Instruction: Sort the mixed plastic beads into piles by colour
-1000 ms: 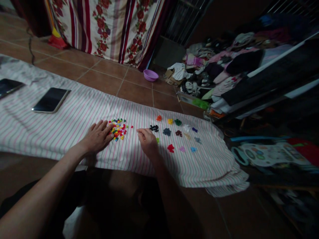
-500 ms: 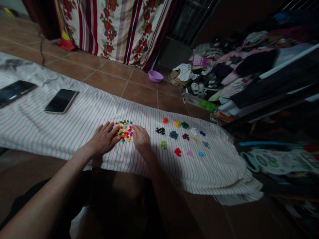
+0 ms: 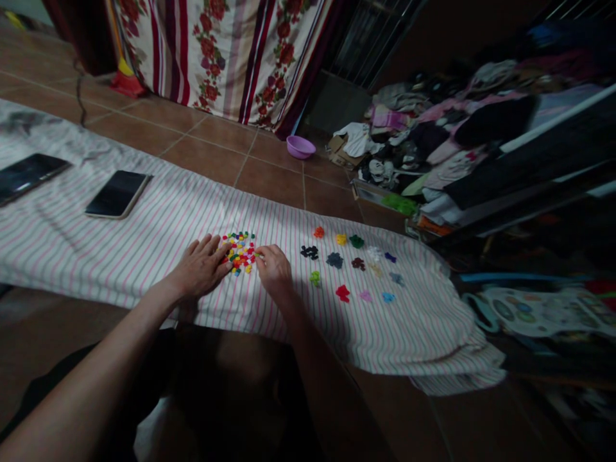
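Observation:
A mixed pile of tiny coloured pieces, perhaps beads or small bricks, lies between my hands on a striped cloth. My left hand rests flat and open at the pile's left edge, fingertips touching some pieces. At the right edge, my right hand is closed in a pinch, with a small light green piece at its fingertips. Single-colour heaps spread out to the right, among them a lime green heap, a black heap, a red heap and an orange heap.
Two dark-screened devices lie on the cloth to the left, a phone and a larger one. Beyond the cloth, a purple basin stands on the tiled floor. Clothes are piled at the far right.
My right hand has shifted very slightly, and the light green piece now shows more clearly at its fingertips. My left hand stays in place.

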### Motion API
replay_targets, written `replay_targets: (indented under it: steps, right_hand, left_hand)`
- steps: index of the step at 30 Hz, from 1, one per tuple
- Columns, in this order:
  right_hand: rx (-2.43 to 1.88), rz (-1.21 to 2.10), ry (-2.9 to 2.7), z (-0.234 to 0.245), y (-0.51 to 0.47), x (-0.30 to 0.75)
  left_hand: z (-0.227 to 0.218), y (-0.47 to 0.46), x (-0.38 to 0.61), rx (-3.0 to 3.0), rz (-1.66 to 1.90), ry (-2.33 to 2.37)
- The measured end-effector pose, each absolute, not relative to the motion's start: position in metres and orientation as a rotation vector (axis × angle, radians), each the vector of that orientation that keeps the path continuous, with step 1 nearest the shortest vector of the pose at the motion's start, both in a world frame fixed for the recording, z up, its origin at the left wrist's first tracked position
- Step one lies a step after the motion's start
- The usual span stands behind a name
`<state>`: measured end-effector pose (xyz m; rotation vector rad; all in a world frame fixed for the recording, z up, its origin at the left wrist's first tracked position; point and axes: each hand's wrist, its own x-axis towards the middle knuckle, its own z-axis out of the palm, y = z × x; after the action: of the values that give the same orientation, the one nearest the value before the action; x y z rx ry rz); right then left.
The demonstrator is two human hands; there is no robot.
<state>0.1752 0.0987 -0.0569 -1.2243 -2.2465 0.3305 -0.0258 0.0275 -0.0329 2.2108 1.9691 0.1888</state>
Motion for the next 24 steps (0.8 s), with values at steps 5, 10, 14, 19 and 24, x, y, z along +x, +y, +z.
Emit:
replay_targets:
  steps: [5,10,14,19,24]
  right_hand:
    - [-1.212,0.369,-2.224,-0.055,0.096,0.180]
    - [-1.242,0.347,-2.181,-0.047,0.089,0.186]
    - [-1.213,0.342,-2.143,-0.040,0.083,0.195]
    - [-1.224,0.266,-2.121,-0.032,0.081,0.213]
    - [-1.225,0.189,-2.103,-0.026,0.081,0.239]
  left_hand:
    - [-0.032,0.028,-0.026,2.211,0.196,1.960]
    - [-0.036,0.029,-0.028,2.235,0.208,1.957]
    - [-0.036,0.029,-0.028,2.226,0.186,1.973]
    - [-0.033,0.030,-0.028,2.242,0.123,1.971]
    - [-0.034,0.032,-0.030,2.277,0.089,1.963]
